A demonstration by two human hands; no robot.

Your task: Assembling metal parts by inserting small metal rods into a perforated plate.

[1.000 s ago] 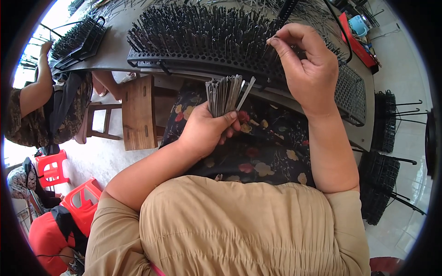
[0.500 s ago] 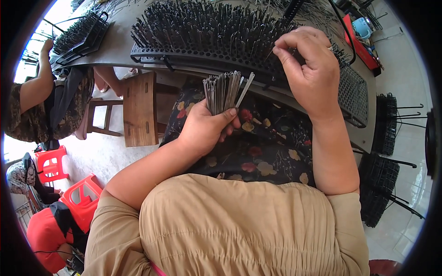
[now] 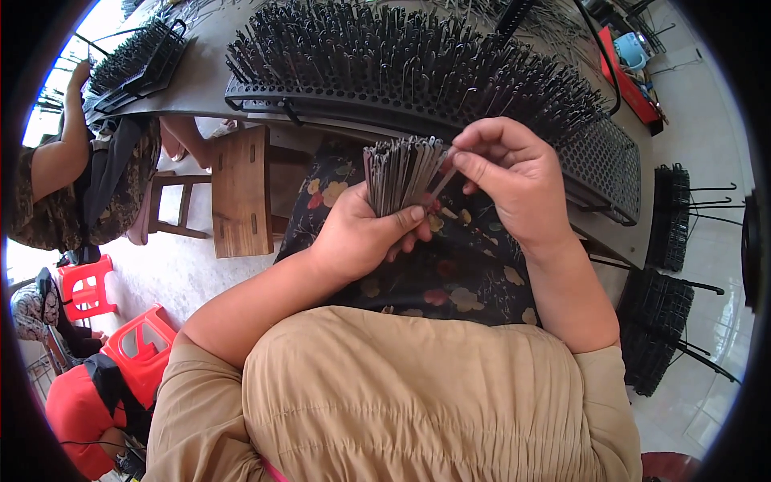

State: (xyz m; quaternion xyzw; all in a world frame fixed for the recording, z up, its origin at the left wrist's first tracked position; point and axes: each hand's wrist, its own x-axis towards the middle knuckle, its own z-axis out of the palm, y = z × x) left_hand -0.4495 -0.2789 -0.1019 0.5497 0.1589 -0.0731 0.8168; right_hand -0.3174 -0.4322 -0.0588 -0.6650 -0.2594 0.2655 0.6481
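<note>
My left hand (image 3: pixel 361 237) holds an upright bundle of thin grey metal pins (image 3: pixel 399 174) over my lap. My right hand (image 3: pixel 514 173) is at the bundle's right side, with thumb and forefinger pinched on one pin (image 3: pixel 442 183) that slants out of the bundle. Just beyond both hands lies a black perforated tray (image 3: pixel 598 165) on a grey table (image 3: pixel 193 88), its holes filled with several rows of standing dark pins (image 3: pixel 401 60).
A wooden stool (image 3: pixel 239 189) stands left of my knees. Another person's arm (image 3: pixel 60 153) reaches a second pin-filled tray (image 3: pixel 132 60) at the far left. Red plastic stools (image 3: pixel 136 345) sit lower left. Black racks (image 3: pixel 666 317) stand on the tiled floor at right.
My right hand has come back from the tray's pins down to the bundle and now pinches one pin there. My left hand has kept the bundle in about the same place.
</note>
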